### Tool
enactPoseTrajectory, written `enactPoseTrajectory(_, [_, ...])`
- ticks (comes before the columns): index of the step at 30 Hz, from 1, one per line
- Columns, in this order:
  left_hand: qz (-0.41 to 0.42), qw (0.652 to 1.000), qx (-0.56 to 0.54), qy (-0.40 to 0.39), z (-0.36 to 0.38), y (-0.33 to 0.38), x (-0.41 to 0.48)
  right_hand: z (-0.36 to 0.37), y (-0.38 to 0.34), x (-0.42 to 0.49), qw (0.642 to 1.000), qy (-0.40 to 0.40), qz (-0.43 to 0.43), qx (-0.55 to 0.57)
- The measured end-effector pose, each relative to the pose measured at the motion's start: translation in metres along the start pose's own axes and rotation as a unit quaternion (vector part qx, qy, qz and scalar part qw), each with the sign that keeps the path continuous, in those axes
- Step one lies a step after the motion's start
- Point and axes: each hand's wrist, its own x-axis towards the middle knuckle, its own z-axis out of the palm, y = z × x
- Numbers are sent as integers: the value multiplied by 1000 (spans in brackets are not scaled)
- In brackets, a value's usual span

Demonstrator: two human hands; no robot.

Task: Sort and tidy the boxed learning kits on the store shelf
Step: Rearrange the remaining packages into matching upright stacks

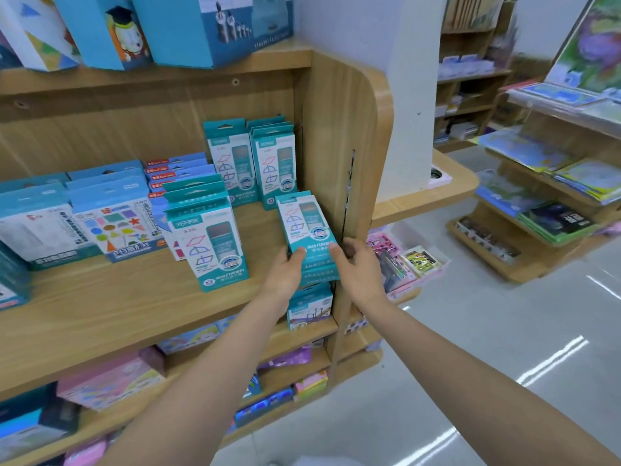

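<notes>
A teal boxed kit (307,230) with line-drawn shapes on its front is held tilted over the right end of the middle wooden shelf (134,307). My left hand (285,274) grips its lower left corner and my right hand (356,264) grips its lower right corner. Another stack of the same teal kits (211,237) stands upright to the left. Two more teal kits (252,163) lean against the back panel behind it.
Blue and white shape kits (114,223) and flat blue boxes (181,169) fill the left of the shelf. The shelf's side panel (349,136) rises close beside my right hand. Larger boxes (208,25) sit on the shelf above. A map rack (544,196) stands across the aisle.
</notes>
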Motion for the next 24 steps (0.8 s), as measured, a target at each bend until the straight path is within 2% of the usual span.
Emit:
enactPoseTrajectory(8, [-27, 999, 19, 32, -10, 1, -14, 2, -16, 11, 978, -183, 97, 2])
enactPoseTrajectory(13, [-23, 999, 14, 38, -17, -6, -22, 3, -16, 11, 949, -237, 162, 128])
enactPoseTrajectory(17, [1, 999, 3, 43, -26, -9, -27, -3, -22, 13, 938, -244, 161, 185])
enactPoseTrajectory(21, [93, 995, 3, 23, -30, -9, -36, -9, -30, 18, 938, -264, 113, 194])
enactPoseTrajectory(24, [176, 977, 94, 76, -33, -10, -33, -6, -34, 19, 958, -225, 45, 172])
